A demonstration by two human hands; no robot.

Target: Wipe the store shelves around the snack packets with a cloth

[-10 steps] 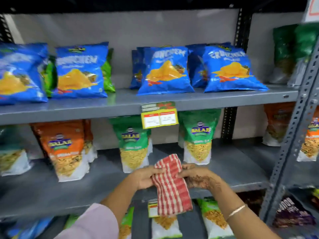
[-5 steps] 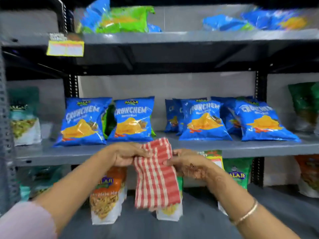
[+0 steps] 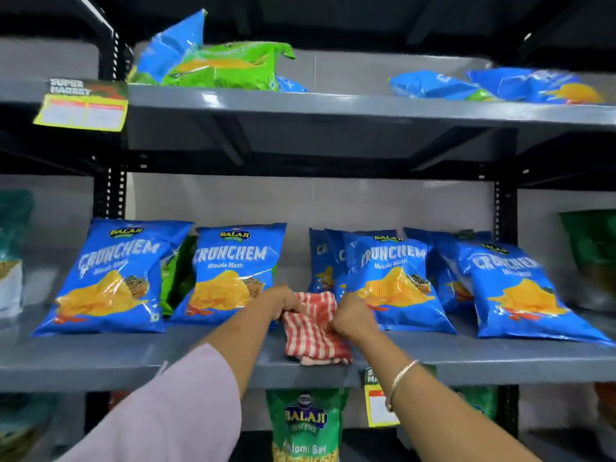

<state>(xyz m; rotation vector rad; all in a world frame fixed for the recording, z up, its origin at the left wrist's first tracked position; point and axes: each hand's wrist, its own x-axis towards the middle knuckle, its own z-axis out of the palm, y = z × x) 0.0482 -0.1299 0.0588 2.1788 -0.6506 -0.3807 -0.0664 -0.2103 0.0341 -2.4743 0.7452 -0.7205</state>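
Note:
A red-and-white checked cloth (image 3: 315, 331) lies on the grey middle shelf (image 3: 133, 358), in the gap between two groups of blue snack packets. My left hand (image 3: 283, 301) grips its far left corner. My right hand (image 3: 351, 316) grips its right side, fingers closed on the fabric. The cloth's near end hangs slightly over the shelf's front edge. One blue packet (image 3: 230, 275) leans just left of my left hand; another blue packet (image 3: 396, 281) stands just right of my right hand.
More blue packets (image 3: 110, 278) (image 3: 526, 295) lean along the same shelf. The upper shelf (image 3: 333, 108) holds green and blue packets. A green packet (image 3: 305, 425) stands on the shelf below. Yellow price tags (image 3: 83, 108) (image 3: 376, 401) hang from shelf edges. Black uprights (image 3: 110, 191) frame the bay.
The view has risen from the lower shelf to the middle one. Both hands carried the cloth up and forward, and it now rests on the middle shelf between the blue packets.

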